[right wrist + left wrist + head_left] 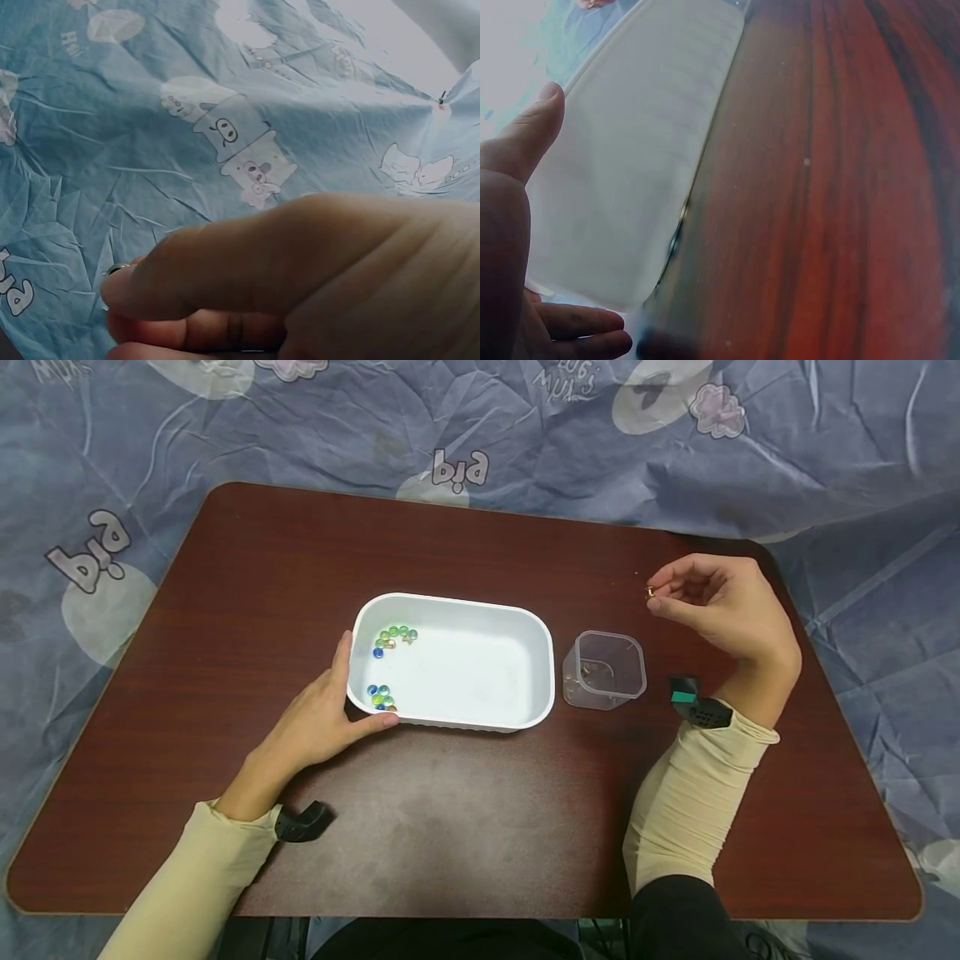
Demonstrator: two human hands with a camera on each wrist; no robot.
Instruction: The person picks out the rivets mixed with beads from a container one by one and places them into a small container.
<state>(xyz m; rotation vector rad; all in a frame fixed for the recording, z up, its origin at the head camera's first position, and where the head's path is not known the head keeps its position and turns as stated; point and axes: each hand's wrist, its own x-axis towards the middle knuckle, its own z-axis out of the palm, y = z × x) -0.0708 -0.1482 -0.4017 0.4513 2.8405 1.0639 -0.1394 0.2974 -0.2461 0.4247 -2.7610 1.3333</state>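
My left hand [311, 714] rests against the near left corner of a white tray [472, 720], its thumb along the front side and its fingers at the left end. In the left wrist view, the thumb [536, 127] lies at the tray's rim. Several glass marbles [377, 652] lie in the tray's left part in two clusters, with small gold-coloured bits [407, 639] among the far cluster. Over the table's right side, my right hand [723, 602] pinches a small shiny gold-coloured piece [650, 592] between thumb and fingertips; its exact shape is partly hidden.
A clear plastic container [606, 697] stands just right of the tray, with a few small gold-coloured bits at its bottom. The brown wooden table [450, 818] has rounded corners. Behind it hangs a wrinkled blue printed cloth [510, 410].
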